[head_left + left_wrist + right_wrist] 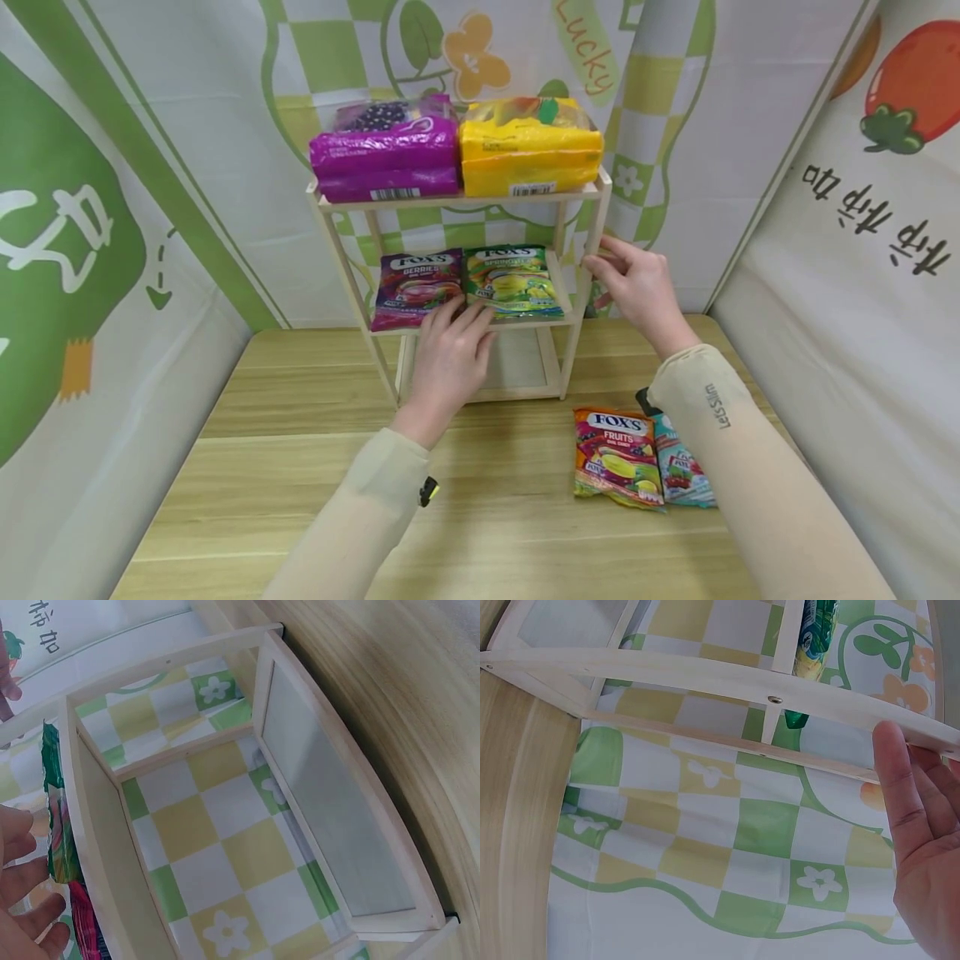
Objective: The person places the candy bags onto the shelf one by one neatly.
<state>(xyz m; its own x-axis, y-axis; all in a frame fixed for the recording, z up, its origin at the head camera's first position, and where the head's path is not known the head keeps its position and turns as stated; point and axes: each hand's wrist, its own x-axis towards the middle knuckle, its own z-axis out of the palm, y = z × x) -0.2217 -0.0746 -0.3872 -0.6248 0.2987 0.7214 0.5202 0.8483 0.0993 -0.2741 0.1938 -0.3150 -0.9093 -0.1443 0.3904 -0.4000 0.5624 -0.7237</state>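
A small pale wooden shelf rack [592, 217] stands on the table. On its middle shelf lie a purple bag of berries candy [420, 287] and a green bag of spring candy [510, 279], side by side. My left hand [452, 354] reaches over the shelf's front edge, its spread fingers at the lower edges of both bags. In the left wrist view its fingers [34, 881] lie beside the bags without curling round them. My right hand [641, 283] touches the rack's right upright with extended fingers. The right wrist view shows a fingertip against the wooden post.
A purple pack [386, 162] and a yellow pack [532, 154] stand on the top shelf. An orange bag of fruits candy [618, 458] and a teal bag [682, 467] lie on the table [300, 492] at the right, the teal one partly under my right sleeve. Printed curtains surround the table.
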